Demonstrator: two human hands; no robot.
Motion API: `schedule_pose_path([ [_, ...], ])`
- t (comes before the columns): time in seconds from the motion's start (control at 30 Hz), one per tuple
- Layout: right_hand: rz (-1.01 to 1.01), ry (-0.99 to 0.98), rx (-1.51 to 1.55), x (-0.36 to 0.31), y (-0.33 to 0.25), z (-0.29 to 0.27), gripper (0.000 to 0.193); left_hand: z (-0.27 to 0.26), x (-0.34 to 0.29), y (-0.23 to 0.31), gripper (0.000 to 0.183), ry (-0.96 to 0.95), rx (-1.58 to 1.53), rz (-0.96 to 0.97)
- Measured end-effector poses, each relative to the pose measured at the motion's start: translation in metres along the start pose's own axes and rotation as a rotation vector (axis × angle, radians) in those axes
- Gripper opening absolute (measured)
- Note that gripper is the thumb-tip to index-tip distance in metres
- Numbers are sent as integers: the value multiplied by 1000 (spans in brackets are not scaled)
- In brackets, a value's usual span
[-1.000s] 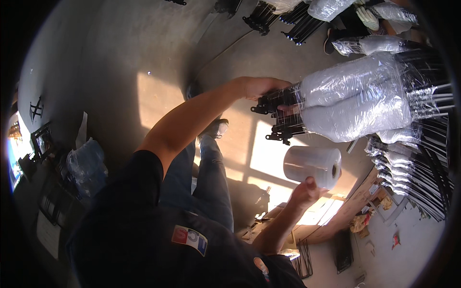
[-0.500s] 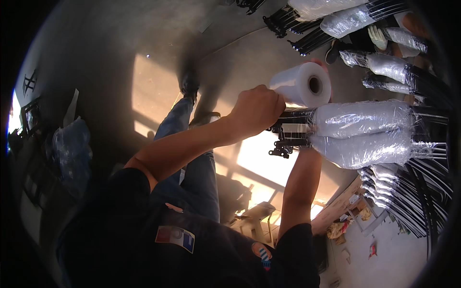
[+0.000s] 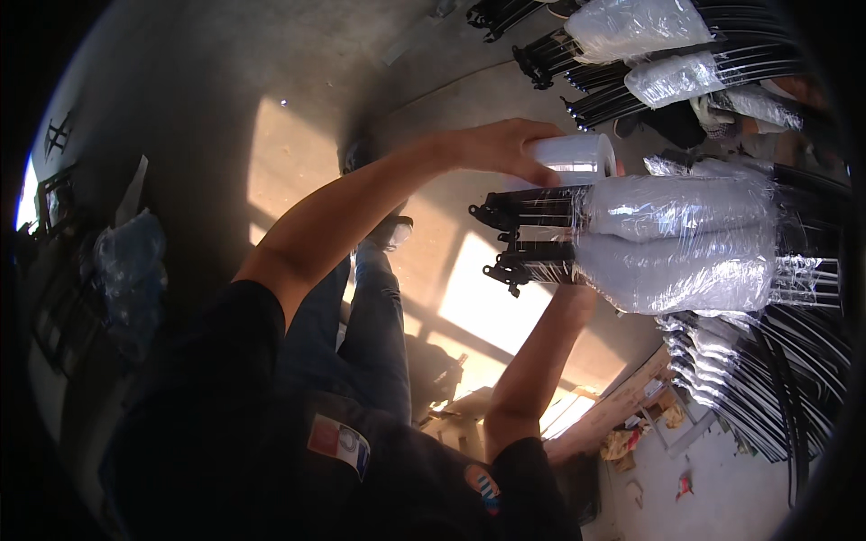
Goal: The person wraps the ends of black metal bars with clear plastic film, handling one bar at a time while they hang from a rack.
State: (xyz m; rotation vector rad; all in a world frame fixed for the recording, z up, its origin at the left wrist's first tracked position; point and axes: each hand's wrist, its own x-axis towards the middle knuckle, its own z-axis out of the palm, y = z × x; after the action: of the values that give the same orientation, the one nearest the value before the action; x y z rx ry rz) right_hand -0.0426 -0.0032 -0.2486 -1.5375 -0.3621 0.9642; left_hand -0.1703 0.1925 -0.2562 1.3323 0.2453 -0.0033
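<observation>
My left hand [image 3: 512, 149] reaches over the far side of the bundle and is closed round the near end of a roll of clear stretch film [image 3: 585, 155]. Right beside the roll lies a bundle of black metal rods [image 3: 537, 202] with bracket-like ends. Two bulging, shiny sleeves of clear film wrap [image 3: 677, 212] cover its middle. My right forearm [image 3: 541, 352] rises from below to the underside of the wrapped bundle, which hides my right hand and its fingers.
More film-wrapped rod bundles [image 3: 640, 32] stand at the upper right, where a person's gloved hand [image 3: 713, 117] partly shows. Several black rods with wrapped ends [image 3: 704, 365] fan out at the lower right. Crumpled clear plastic [image 3: 131, 270] hangs at the left.
My left hand has gone from a fist beside the roll to a grip round it. The roll has turned and sits closer to the bundle. Fingertips beyond the roll no longer show.
</observation>
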Motion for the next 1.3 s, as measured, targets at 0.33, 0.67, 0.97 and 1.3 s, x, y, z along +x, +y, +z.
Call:
schedule_pose_path([
  [0.33,-392,54,390,-81,-19,81,63,6,1,16,73,108,344,32],
  [0.67,-295,294,68,-79,-9,52,31,-21,-29,12,79,224,158,122],
  [0.97,-446,494,-322,-107,-11,79,49,64,-112,9,90,490,308,211],
  [1.3,-101,194,95,-121,-8,78,88,72,-114,17,47,155,-12,112],
])
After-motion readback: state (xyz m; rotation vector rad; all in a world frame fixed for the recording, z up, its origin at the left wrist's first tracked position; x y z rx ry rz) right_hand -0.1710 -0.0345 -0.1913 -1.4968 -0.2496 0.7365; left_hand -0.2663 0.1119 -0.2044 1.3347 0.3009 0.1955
